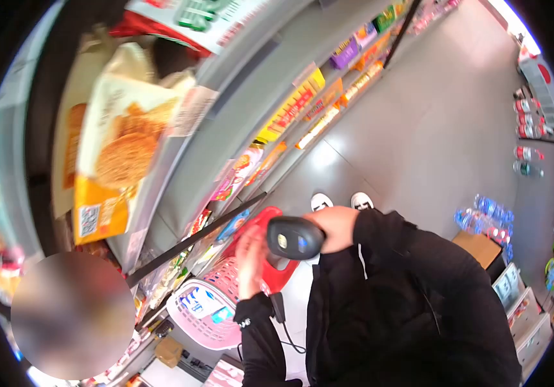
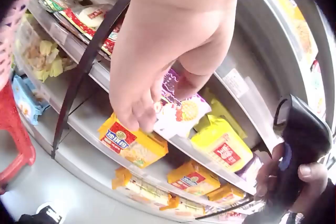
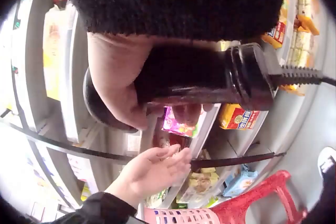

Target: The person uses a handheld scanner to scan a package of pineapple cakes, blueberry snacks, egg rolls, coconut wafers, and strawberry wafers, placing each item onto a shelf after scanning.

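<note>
A black handheld scanner with a cable is gripped by the right hand, fingers and thumb round its handle. Beside it, the left hand is held out in front of the shelves and holds nothing; the right wrist view shows its palm and extended fingers. Below the left hand in the head view is a pink basket with a red part and blue-and-white packs inside.
Shelves of packaged snacks run along the left, with orange packs and a yellow pack on them. A dark strip crosses the shelf fronts. Wrapped bottles stand by a cardboard box at the right. The person's shoes are on grey floor.
</note>
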A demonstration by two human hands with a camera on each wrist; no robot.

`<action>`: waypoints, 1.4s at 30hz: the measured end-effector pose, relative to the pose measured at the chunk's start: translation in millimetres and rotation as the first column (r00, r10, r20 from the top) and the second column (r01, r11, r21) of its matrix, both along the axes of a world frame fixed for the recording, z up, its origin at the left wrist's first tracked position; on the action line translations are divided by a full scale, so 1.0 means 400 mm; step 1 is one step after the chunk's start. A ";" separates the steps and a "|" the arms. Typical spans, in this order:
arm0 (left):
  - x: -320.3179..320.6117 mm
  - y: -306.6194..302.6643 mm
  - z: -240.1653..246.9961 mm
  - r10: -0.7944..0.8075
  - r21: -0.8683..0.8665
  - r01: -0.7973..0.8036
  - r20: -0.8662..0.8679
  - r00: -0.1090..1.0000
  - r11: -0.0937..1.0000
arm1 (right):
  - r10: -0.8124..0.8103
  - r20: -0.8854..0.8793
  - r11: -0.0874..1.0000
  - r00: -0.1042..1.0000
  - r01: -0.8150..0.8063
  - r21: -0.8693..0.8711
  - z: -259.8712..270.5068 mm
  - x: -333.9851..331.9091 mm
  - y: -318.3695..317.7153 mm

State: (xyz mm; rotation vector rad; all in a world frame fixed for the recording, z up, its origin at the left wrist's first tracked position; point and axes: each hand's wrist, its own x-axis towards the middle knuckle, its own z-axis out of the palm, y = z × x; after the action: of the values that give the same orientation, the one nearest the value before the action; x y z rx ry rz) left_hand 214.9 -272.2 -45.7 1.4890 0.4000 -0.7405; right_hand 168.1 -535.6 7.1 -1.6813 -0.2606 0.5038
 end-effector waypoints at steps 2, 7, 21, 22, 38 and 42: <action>-0.071 -0.031 0.068 -0.105 0.013 0.106 -0.063 0.992 0.994 | 0.088 -0.019 0.995 0.996 -0.089 -0.040 0.035 -0.052 -0.031; -0.184 -0.066 0.226 -0.162 -0.010 0.162 -0.097 0.982 0.987 | 0.142 0.012 0.970 0.990 -0.136 -0.201 0.193 -0.127 -0.133; -0.260 0.055 0.341 0.166 -0.120 -0.137 0.280 0.946 0.983 | -0.131 0.280 0.982 0.951 0.163 -0.095 0.460 -0.168 -0.148; -0.258 0.061 0.342 0.148 -0.099 -0.124 0.296 0.944 0.987 | -0.103 0.296 0.982 0.950 0.144 -0.122 0.471 -0.169 -0.153; -0.262 0.044 0.457 0.221 -0.049 -0.217 0.317 0.922 0.975 | -0.092 0.411 0.957 0.907 0.195 -0.216 0.543 -0.220 -0.191; -0.269 0.059 0.434 0.224 -0.052 -0.220 0.329 0.917 0.974 | -0.122 0.383 0.960 0.916 0.207 -0.190 0.523 -0.228 -0.196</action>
State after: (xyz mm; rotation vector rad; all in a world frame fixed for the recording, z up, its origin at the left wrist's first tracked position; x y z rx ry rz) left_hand 107.1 -248.7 128.0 1.4927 0.2973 -0.3010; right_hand 76.7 -614.1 216.5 -2.0005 -0.3380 0.0861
